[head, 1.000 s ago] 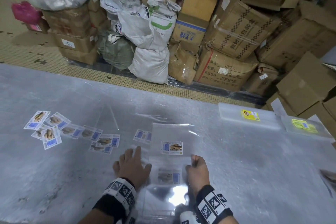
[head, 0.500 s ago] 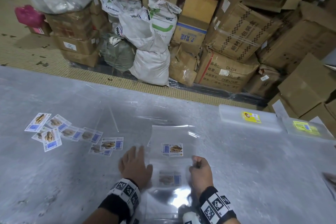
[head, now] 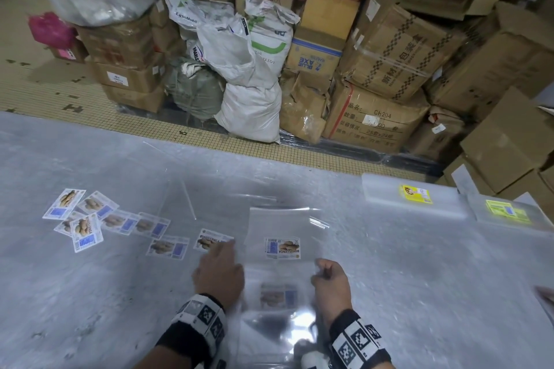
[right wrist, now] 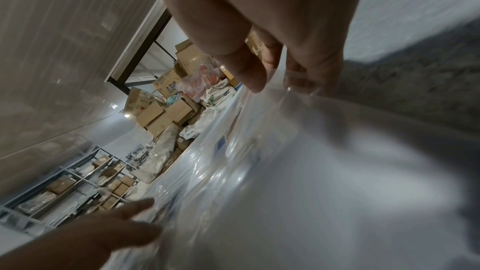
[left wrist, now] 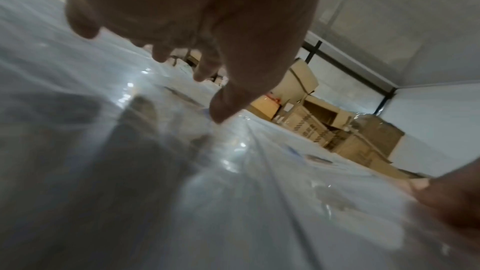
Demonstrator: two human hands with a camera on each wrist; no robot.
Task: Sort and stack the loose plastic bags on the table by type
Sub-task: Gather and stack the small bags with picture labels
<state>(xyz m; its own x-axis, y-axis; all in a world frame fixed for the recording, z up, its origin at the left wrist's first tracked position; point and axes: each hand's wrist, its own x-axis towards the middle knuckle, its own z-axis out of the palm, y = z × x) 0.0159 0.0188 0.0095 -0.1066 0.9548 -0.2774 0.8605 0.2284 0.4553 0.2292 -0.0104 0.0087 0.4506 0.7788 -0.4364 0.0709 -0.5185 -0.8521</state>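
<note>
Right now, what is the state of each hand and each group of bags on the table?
Left hand: flat, fingers straight, pressing the plastic.
Right hand: pinching the clear bag's edge.
Clear bag: flat between the hands, label up.
Loose bags: scattered, overlapping, unstacked.
Yellow-label stack: stacked at the far edge.
Green-label stack: stacked beside it.

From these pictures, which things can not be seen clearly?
- Left hand: motion blur in the head view hides its fingertips' contact.
- Lower label: dim under clear plastic bags, unreadable.
- Object at the right edge: cut off by the frame.
- Yellow labels: too small to read.
</note>
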